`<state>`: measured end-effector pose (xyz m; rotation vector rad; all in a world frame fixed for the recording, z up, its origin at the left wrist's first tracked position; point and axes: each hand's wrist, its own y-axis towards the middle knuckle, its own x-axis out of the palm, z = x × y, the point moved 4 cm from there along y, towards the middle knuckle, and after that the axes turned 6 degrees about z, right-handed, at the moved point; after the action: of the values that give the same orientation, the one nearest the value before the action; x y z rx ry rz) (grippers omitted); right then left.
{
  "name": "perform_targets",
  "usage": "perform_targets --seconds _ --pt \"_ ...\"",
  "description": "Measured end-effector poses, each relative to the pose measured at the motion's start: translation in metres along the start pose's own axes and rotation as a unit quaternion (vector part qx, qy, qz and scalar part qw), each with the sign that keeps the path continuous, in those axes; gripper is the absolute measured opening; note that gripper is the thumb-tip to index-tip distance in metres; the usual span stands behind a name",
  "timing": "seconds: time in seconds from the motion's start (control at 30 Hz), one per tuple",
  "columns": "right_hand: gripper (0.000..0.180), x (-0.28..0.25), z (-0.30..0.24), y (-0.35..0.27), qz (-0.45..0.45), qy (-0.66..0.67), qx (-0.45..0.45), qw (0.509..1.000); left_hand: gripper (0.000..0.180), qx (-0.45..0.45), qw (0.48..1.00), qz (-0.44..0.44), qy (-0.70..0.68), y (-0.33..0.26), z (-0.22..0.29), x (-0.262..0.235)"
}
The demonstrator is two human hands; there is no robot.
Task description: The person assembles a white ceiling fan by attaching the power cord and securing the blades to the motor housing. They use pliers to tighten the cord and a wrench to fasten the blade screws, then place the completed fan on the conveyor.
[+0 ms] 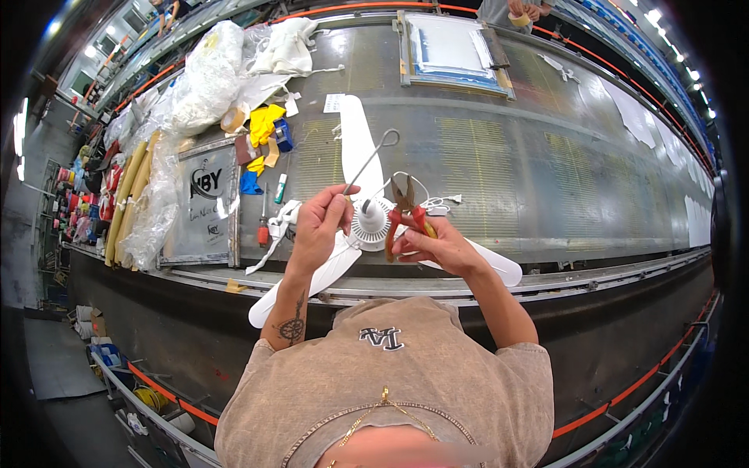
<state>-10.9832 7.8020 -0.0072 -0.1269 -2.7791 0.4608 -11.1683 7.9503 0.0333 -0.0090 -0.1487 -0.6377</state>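
Observation:
My left hand (pixel 320 226) is closed around the lower end of a thin metal rod (pixel 365 168), whose far end is bent into a loop. In my right hand (pixel 438 243) is a pair of pliers (pixel 402 201) with red and yellow handles, jaws pointing away from me and slightly apart. The pliers are a little right of the rod, not on it. Beneath both hands lies a white three-bladed fan (pixel 370 221), its round vented hub between them. One blade reaches away from me; the other two slant toward the near edge. A white cord with a plug (pixel 453 200) lies right of the hub.
Left of the fan lie a red-handled screwdriver (pixel 263 231), a green-and-white tube (pixel 281 189), yellow cloth (pixel 265 123) and a printing frame (pixel 197 209). Plastic-wrapped bundles (pixel 207 78) are piled behind. A framed screen (pixel 452 51) sits at the far side. Another person's hands (pixel 534 11) hold a tape roll.

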Motion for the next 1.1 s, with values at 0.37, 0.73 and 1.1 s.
perform_targets --seconds 0.37,0.73,1.1 --pt "0.039 0.019 0.003 -0.024 0.013 -0.117 -0.105 0.987 0.027 0.006 0.998 -0.030 0.059 -0.019 0.006 0.009" --pt "0.034 0.025 -0.002 -0.020 0.050 -0.253 -0.106 0.960 0.033 0.008 0.991 -0.044 0.124 -0.033 0.011 0.010" --pt "0.028 0.026 0.001 -0.017 0.083 -0.258 -0.117 0.955 0.027 0.078 0.958 0.016 0.274 -0.041 0.018 0.008"
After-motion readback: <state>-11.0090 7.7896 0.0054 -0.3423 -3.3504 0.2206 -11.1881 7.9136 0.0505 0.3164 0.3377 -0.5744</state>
